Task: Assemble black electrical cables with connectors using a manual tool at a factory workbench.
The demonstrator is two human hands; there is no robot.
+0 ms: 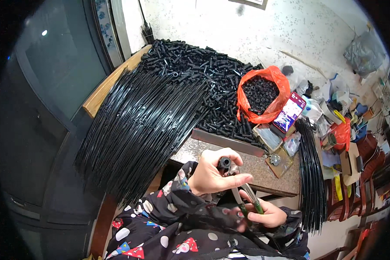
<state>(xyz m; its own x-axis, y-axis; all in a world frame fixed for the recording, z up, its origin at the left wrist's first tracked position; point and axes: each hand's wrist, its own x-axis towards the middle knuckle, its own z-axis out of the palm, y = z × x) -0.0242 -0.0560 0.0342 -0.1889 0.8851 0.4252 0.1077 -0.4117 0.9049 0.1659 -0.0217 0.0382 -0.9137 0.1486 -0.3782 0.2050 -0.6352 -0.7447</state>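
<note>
My left hand (214, 171) is closed around a short black tubular piece (224, 163), its hollow round end facing up between thumb and fingers. Lower and to the right, my right hand (268, 214) grips what look like pliers (250, 193), with silver arms and green handles. The tool's upper end runs up under my left hand, where its jaws are hidden. Both hands are over the table's front edge, close to my body.
A big heap of black tubular pieces (195, 60) covers the back of the table, left of an orange bag (268, 112) of small black parts. Long black rods (138, 125) lie left; another bundle (311, 182) hangs right. A metal strip (227, 142) edges the heap beside a lit phone (290, 112).
</note>
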